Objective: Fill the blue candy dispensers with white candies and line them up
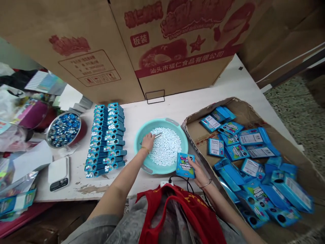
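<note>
My left hand (148,142) reaches over a turquoise basin (140,127), closed round a slim silver utensil (158,135), perhaps a spoon; its kind is not clear. Small white candies (166,147) heap up in the basin under it. In my right hand (198,173) is a blue candy box (186,166) with "Caramelo Macizo" on its front, held upright at the basin's lower right rim. Left of the basin stand two rows of blue boxes (114,139) with round windows, white candies showing in some of them.
A large open carton (200,135) on the right holds many blue boxes (237,152). A metal bowl (64,130) of shiny blue-wrapped pieces and a white scale (59,173) are on the left. Tall cardboard cartons (127,81) wall the back. A dark cable (181,177) runs along the front edge.
</note>
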`<control>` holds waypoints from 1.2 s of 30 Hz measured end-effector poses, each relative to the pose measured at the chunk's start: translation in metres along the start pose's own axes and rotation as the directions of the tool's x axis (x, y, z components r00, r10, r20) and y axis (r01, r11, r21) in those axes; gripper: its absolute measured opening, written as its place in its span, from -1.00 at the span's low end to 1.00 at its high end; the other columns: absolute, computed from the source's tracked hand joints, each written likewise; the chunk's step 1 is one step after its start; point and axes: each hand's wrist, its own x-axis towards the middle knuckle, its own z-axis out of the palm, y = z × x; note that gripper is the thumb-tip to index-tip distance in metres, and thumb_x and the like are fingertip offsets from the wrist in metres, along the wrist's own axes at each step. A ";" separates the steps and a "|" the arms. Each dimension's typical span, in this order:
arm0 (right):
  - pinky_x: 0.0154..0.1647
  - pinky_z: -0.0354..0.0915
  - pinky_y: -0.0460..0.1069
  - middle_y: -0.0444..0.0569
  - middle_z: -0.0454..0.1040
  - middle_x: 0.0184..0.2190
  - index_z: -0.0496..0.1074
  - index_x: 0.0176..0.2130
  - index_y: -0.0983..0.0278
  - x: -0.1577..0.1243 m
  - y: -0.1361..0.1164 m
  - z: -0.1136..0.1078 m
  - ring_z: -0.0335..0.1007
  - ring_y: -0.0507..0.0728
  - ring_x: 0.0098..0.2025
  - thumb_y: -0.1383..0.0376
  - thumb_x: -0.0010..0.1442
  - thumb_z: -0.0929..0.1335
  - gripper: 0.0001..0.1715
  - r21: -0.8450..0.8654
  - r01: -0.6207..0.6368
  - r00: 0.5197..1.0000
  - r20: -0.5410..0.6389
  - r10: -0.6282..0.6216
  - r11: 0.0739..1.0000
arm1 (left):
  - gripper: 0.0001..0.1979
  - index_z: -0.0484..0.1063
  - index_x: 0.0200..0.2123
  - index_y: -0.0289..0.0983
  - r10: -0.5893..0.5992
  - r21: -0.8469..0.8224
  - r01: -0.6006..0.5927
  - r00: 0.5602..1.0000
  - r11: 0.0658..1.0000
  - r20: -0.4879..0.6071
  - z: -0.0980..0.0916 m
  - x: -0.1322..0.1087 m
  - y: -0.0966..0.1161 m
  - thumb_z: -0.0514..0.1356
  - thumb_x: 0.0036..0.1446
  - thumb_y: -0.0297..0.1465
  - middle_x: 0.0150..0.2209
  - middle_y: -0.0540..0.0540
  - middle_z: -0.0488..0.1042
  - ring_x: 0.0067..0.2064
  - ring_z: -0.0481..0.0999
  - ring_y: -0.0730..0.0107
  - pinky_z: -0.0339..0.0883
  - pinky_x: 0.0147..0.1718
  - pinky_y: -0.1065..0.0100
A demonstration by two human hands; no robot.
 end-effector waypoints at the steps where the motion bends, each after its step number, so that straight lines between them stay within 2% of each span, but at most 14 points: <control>1: -0.12 0.49 0.14 -0.08 0.62 -0.21 0.43 -0.09 0.18 -0.002 0.002 0.000 0.56 0.24 -0.14 0.01 -0.06 0.51 -0.42 0.018 -0.003 1.000 -0.010 0.004 1.000 | -0.66 0.34 -0.01 -0.23 0.029 0.017 -0.029 0.999 0.999 0.024 0.006 -0.001 0.006 -0.08 0.24 -0.55 -0.03 -0.26 0.32 0.02 0.32 0.11 0.19 0.01 0.14; 7: -0.05 0.47 0.14 -0.12 0.60 -0.16 0.34 -0.01 0.12 -0.002 0.003 0.008 0.54 0.20 -0.07 0.02 -0.02 0.49 -0.38 0.063 0.007 1.000 -0.007 -0.007 0.998 | -0.52 0.20 0.15 -0.25 0.119 0.089 -0.134 0.982 0.987 0.149 0.032 -0.028 0.033 -0.09 0.18 -0.63 0.00 -0.29 0.28 0.02 0.30 0.12 0.18 -0.02 0.15; 12: -0.02 0.46 0.16 -0.11 0.59 -0.15 0.32 -0.01 0.12 -0.004 -0.001 0.012 0.52 0.22 -0.04 0.02 -0.04 0.50 -0.36 0.071 0.001 1.000 -0.013 0.000 0.997 | -0.42 0.16 0.21 -0.15 0.201 0.073 -0.225 0.949 0.972 0.243 0.037 -0.045 0.036 -0.03 0.13 -0.63 -0.01 -0.21 0.31 -0.02 0.35 0.17 0.21 -0.05 0.21; 17: -0.04 0.48 0.14 -0.12 0.60 -0.17 0.35 -0.06 0.13 -0.005 -0.001 0.011 0.52 0.22 -0.03 0.03 -0.04 0.51 -0.41 0.082 -0.007 1.000 -0.021 0.009 0.997 | -0.43 0.24 0.17 -0.13 0.297 -0.131 -0.271 0.918 0.954 0.262 0.023 -0.036 0.026 0.07 0.09 -0.60 -0.05 -0.18 0.37 -0.08 0.41 0.18 0.26 -0.12 0.29; 19: -0.05 0.48 0.14 -0.12 0.60 -0.17 0.35 -0.07 0.13 -0.004 -0.001 0.010 0.52 0.21 -0.04 0.03 -0.03 0.51 -0.43 0.079 -0.010 1.000 -0.016 0.011 0.997 | -0.45 0.24 0.18 -0.12 0.299 -0.134 -0.272 0.914 0.953 0.275 0.013 -0.028 0.021 0.06 0.12 -0.59 -0.02 -0.19 0.36 -0.06 0.40 0.17 0.28 -0.15 0.32; 21: -0.07 0.49 0.14 -0.12 0.60 -0.17 0.35 -0.08 0.14 -0.003 -0.001 0.009 0.53 0.21 -0.06 0.03 -0.04 0.51 -0.43 0.076 -0.009 1.000 -0.015 0.011 0.997 | -0.47 0.22 0.18 -0.13 0.290 -0.069 -0.283 0.909 0.957 0.300 0.002 -0.017 0.015 0.01 0.15 -0.59 0.01 -0.19 0.33 -0.02 0.37 0.19 0.29 -0.16 0.33; 23: -0.09 0.50 0.14 -0.12 0.60 -0.17 0.34 -0.08 0.14 -0.002 0.000 0.009 0.55 0.21 -0.10 0.03 -0.05 0.52 -0.41 0.073 -0.006 1.000 -0.027 0.008 0.997 | -0.50 0.22 0.17 -0.15 0.283 0.009 -0.296 0.920 0.955 0.271 -0.006 -0.003 0.010 -0.02 0.18 -0.58 0.02 -0.18 0.31 0.00 0.35 0.22 0.30 -0.15 0.34; 25: -0.11 0.51 0.14 -0.12 0.60 -0.18 0.33 -0.07 0.14 -0.002 0.000 0.009 0.56 0.20 -0.12 0.02 -0.07 0.52 -0.38 0.069 -0.004 0.999 -0.039 0.007 0.998 | -0.55 0.24 0.12 -0.19 0.269 0.070 -0.287 0.944 0.955 0.192 -0.009 0.010 0.006 -0.04 0.20 -0.59 0.00 -0.18 0.31 -0.01 0.34 0.24 0.30 -0.12 0.31; 28: -0.10 0.51 0.13 -0.12 0.60 -0.17 0.32 -0.05 0.14 -0.001 0.000 0.009 0.56 0.20 -0.12 0.01 -0.07 0.52 -0.36 0.064 -0.010 0.999 -0.035 0.012 0.998 | -0.66 0.32 0.00 -0.26 0.246 0.096 -0.257 0.963 0.962 0.113 -0.002 0.021 0.006 -0.06 0.23 -0.59 -0.05 -0.19 0.33 -0.01 0.33 0.23 0.27 -0.02 0.22; 31: -0.11 0.51 0.14 -0.13 0.60 -0.19 0.31 -0.07 0.14 -0.001 0.001 0.009 0.56 0.20 -0.14 0.00 -0.07 0.52 -0.36 0.061 0.001 0.999 -0.036 0.001 0.998 | -0.70 0.37 -0.07 -0.29 0.238 0.055 -0.245 0.966 0.968 0.103 0.013 0.013 0.014 -0.05 0.22 -0.59 -0.09 -0.22 0.36 -0.01 0.34 0.20 0.24 0.03 0.16; 36: -0.13 0.51 0.12 -0.16 0.59 -0.22 0.29 -0.07 0.13 -0.001 0.003 0.013 0.57 0.19 -0.17 -0.01 -0.09 0.52 -0.34 0.040 0.032 0.996 -0.086 -0.028 0.999 | -0.65 0.42 -0.09 -0.29 0.230 -0.108 -0.219 0.967 0.970 0.112 0.037 -0.022 0.036 -0.02 0.14 -0.65 -0.11 -0.22 0.42 -0.02 0.37 0.20 0.28 0.03 0.17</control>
